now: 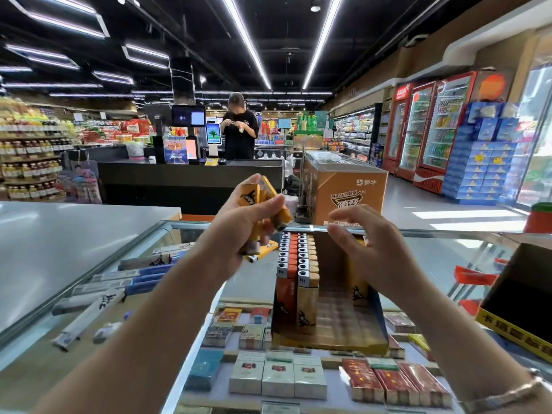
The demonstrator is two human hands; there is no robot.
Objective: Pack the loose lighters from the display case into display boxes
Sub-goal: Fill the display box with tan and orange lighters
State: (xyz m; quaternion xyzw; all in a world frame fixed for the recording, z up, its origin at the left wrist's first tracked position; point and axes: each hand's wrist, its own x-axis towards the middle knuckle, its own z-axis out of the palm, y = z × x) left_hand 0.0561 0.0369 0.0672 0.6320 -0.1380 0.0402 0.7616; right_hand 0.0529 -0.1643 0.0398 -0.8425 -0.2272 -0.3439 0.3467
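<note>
Packing looks roughly half done: the box (328,309) on the glass bench (254,282) holds three lighter rows along its left side; the left hand (239,222) grips several lighters (263,201) above it; the right hand (370,243) hovers, fingers apart.

The lighters (263,201) held up near the middle look like glossy yellow plastic with printed wraps and small shiny metal caps. Those standing in the display box (352,336) show the same bright metal tops over smooth orange and tan bodies; the box itself is printed cardboard with a slight sheen. The table (448,255) top is clear, reflective glass in a pale metal frame. Under it, cigarette packs (277,377) gleam in film wrap. At far right stands a matt cardboard carton (346,189).
</note>
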